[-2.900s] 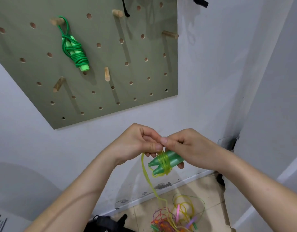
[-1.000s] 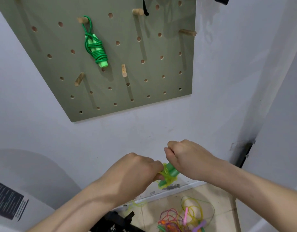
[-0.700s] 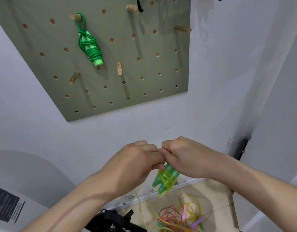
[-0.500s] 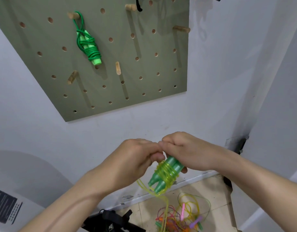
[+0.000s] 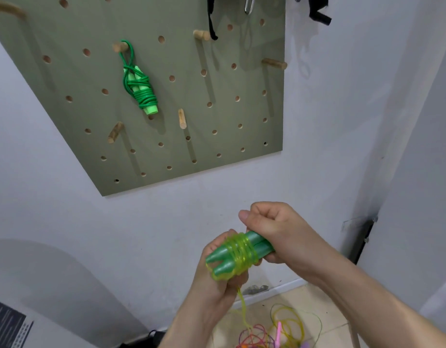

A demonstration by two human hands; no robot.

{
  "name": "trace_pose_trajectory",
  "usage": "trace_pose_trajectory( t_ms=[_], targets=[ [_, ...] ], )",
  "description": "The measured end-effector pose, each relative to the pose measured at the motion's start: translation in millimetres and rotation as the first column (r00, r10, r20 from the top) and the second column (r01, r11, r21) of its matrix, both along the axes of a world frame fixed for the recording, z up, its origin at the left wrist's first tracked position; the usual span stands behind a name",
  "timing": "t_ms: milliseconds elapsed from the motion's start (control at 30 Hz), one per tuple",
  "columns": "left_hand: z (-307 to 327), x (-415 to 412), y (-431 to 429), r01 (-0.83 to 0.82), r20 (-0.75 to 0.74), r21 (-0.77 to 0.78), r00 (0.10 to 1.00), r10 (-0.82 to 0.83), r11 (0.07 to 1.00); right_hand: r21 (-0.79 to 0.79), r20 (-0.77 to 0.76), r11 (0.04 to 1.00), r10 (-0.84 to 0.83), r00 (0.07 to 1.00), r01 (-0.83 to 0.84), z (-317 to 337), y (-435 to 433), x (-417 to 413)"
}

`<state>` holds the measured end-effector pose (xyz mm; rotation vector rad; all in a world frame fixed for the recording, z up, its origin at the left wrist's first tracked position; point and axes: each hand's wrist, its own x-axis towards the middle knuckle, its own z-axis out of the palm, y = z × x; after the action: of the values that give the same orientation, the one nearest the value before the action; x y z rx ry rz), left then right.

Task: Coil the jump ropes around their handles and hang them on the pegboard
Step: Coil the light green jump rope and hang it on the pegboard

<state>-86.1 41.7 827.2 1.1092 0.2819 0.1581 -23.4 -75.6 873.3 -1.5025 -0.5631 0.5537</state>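
Yellow jump rope: wound round its paired green handles, held in front of the wall below the pegboard | right hand: clenched on the handles' butt ends | left hand: grasps tips and trailing strand | green jump rope: hangs coiled from a peg | dark sheet: print illegible

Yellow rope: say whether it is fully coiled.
Partly coiled: the yellow rope wraps the green handles, but a strand hangs loose below the left hand.
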Motion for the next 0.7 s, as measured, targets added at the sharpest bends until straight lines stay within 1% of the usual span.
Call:
trace_pose_trajectory(
  t_ms=[33,100,200,267,300,333,367,400,433,467,500,533,567,633,700],
  targets=[
    [-6,-1,-1,-0.047,0.001,-0.066,0.999,0.048,0.997,0.061,-0.050,0.998,-0.016,0.999,0.019,-4,0,2],
    [-14,-3,-1,-0.084,0.022,-0.178,0.996,0.089,0.980,0.145,-0.116,0.989,-0.013,0.993,0.029,-9,0,6],
    [-22,-3,-2,-0.135,0.024,-0.254,0.989,0.145,0.958,0.222,-0.214,0.975,0.031,0.976,0.018,-16,0,11],
    [-23,-3,-3,-0.184,0.003,-0.197,0.982,0.188,0.963,0.287,-0.292,0.957,0.041,0.955,0.047,-23,3,11],
    [-22,-3,-4,-0.202,-0.011,-0.114,0.979,0.202,0.973,0.313,-0.328,0.947,0.029,0.944,0.080,-27,5,10],
    [-22,-4,-4,-0.216,-0.025,0.014,0.976,0.217,0.976,0.330,-0.359,0.936,0.007,0.933,0.120,-32,7,10],
    [-22,-4,-4,-0.229,-0.022,0.180,0.971,0.237,0.957,0.339,-0.387,0.926,-0.024,0.922,0.167,-36,8,10],
    [-22,-5,-4,-0.224,-0.007,0.355,0.970,0.243,0.907,0.341,-0.408,0.914,-0.065,0.911,0.218,-40,10,10],
    [-22,-6,-5,-0.203,0.016,0.516,0.974,0.227,0.832,0.338,-0.415,0.903,-0.111,0.903,0.266,-43,12,11],
    [-22,-8,-5,-0.173,0.024,0.641,0.978,0.205,0.748,0.330,-0.400,0.893,-0.162,0.902,0.306,-45,13,12],
    [-22,-10,-6,-0.139,0.018,0.727,0.983,0.184,0.673,0.311,-0.357,0.888,-0.221,0.908,0.339,-47,15,13],
    [-22,-11,-8,-0.107,0.006,0.789,0.986,0.166,0.605,0.281,-0.290,0.887,-0.286,0.913,0.367,-47,17,13],
    [-21,-14,-9,-0.068,-0.011,0.853,0.989,0.148,0.518,0.243,-0.210,0.887,-0.348,0.914,0.393,-49,18,12],
    [-19,-18,-9,-0.013,-0.026,0.963,0.990,0.140,0.268,0.169,-0.028,0.887,-0.431,0.902,0.429,-53,20,11],
    [-15,-20,-6,-0.019,0.019,1.000,0.989,0.148,-0.006,0.089,0.220,0.882,-0.470,0.855,0.462,-60,22,10]
  ],
)
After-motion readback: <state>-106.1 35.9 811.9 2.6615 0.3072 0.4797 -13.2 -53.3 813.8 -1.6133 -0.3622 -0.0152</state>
